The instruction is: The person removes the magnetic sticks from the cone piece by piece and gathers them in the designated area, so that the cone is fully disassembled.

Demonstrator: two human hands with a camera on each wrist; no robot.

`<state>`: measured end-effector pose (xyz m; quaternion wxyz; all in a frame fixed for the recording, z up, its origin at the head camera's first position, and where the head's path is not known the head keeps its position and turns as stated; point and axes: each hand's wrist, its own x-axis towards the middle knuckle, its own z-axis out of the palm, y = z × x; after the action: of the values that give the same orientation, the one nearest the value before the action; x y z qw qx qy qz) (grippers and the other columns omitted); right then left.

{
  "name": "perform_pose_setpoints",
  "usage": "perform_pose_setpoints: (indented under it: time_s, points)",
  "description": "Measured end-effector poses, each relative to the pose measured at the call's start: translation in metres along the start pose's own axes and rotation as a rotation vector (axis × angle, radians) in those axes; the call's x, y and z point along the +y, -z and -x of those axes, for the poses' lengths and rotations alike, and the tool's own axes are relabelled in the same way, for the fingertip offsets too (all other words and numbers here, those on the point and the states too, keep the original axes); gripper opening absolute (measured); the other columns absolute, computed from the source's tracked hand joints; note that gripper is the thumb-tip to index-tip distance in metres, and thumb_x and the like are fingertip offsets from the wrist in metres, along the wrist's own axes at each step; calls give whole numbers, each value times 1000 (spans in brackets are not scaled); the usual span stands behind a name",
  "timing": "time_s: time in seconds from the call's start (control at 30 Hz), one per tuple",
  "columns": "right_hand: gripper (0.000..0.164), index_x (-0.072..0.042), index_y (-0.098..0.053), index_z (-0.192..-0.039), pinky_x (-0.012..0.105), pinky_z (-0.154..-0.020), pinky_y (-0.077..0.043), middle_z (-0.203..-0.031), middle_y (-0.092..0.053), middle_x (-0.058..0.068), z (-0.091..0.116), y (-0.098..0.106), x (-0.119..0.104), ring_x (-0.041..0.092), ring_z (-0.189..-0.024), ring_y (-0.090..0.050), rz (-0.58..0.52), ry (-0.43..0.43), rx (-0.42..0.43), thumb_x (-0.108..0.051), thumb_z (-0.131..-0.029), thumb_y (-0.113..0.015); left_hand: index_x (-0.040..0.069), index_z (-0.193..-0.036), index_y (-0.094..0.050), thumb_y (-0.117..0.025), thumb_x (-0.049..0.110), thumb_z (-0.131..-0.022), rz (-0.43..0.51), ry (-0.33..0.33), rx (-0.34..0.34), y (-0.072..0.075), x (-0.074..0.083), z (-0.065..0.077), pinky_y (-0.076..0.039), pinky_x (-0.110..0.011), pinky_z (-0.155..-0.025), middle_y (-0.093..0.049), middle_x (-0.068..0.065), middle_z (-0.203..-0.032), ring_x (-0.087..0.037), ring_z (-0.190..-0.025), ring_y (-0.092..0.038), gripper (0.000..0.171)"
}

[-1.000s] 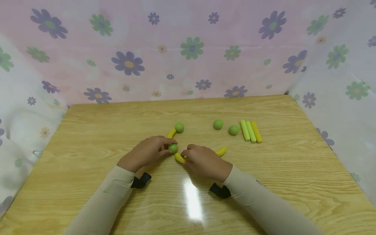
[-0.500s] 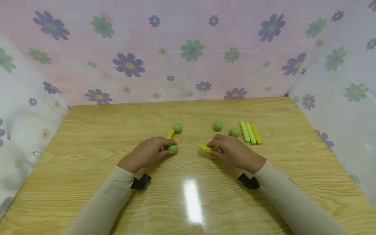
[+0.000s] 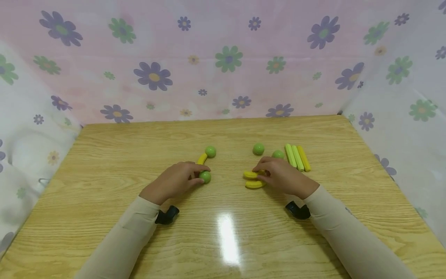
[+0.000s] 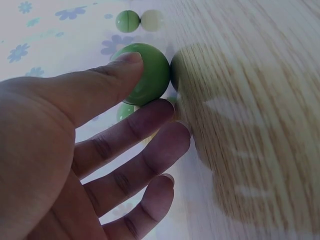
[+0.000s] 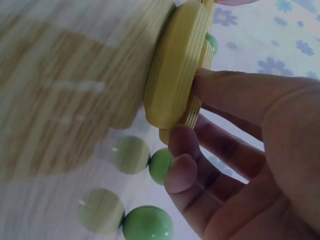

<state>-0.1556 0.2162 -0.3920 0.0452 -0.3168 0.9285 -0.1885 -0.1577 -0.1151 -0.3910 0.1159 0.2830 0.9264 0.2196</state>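
My left hand [image 3: 174,181] holds a glossy green ball [image 3: 205,177] on the table between thumb and forefinger; in the left wrist view the thumb lies on the ball [image 4: 155,75] and the other fingers are spread. To the right, my right hand [image 3: 282,177] pinches a yellow banana-shaped piece [image 3: 249,175]. A second such piece [image 3: 253,185] lies just in front of it, nearly parallel. From the right wrist, the nearer ridged piece [image 5: 175,65] partly covers the pinched one. Fingers hide the right ends of both pieces in the head view.
Behind the left hand, a yellow curved piece [image 3: 202,158] leads to another green ball [image 3: 210,151]. Two more green balls [image 3: 258,148] sit beyond the right hand, one partly covered by it. Beside them lie three straight sticks [image 3: 297,158], two pale yellow-green, one deeper yellow.
My right hand has carried a yellow banana-shaped piece rightward, away from the left hand's ball, and brought it alongside the other piece. The left hand keeps its place on the ball.
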Motion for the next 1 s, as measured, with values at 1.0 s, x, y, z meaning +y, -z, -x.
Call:
perform_pose_setpoints:
  time_s: [1.0]
  points:
    - [19,-9,-76,-111,20,-66,-50,-102,-67,0,1,2,-1,1,-75,-54,-29,21,-83,-17,-96,-68,21,-135,-65,-69,26,-95,33,25,-19,1,0,-1,-49,-27,-70,-70,3,-102,-6,-78,-58,40]
